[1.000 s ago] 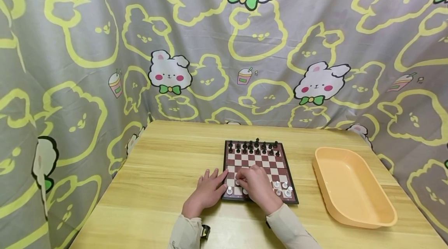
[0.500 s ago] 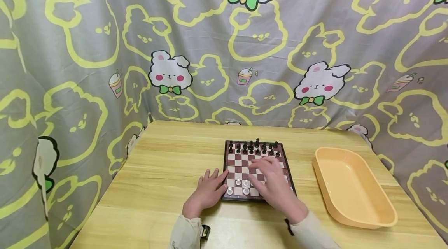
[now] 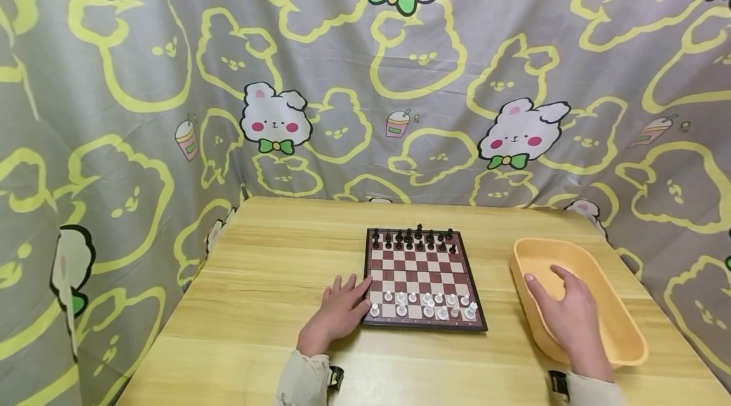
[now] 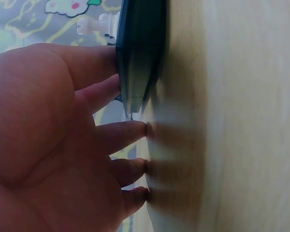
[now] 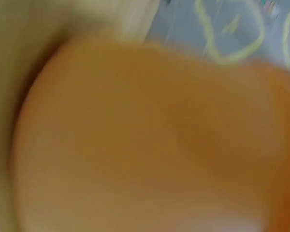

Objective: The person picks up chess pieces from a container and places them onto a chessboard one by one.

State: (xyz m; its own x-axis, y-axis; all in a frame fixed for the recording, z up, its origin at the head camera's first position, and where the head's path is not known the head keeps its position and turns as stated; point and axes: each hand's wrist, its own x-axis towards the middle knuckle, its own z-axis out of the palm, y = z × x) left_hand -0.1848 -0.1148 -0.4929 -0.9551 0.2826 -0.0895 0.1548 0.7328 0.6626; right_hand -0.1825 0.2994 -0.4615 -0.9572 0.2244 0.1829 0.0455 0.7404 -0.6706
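My left hand point(image 3: 335, 314) lies at the left edge of a chessboard point(image 3: 417, 275), fingers spread and straight. In the left wrist view the thumb and index finger touch the board's dark side point(image 4: 142, 53), while the other fingertips rest on the table. Black chess pieces point(image 3: 409, 244) stand in two rows along the far side. White pieces point(image 3: 429, 311) stand in two rows on the near side, with gaps in the nearest row. Over the orange plastic tray point(image 3: 632, 355), my right hand point(image 3: 573, 320) hangs with thumb and index finger apart; nothing shows between them.
The wooden table point(image 3: 268, 266) carries the board in its middle and the tray at its right. A grey patterned curtain point(image 3: 342, 63) rises behind the table and along its sides. The right wrist view is blurred and mostly filled by the tray's wall point(image 5: 135, 135).
My right hand has gone from the white pieces on the board, rightward to above the tray, its fingers parting on the way. The left hand stays at the board's edge.
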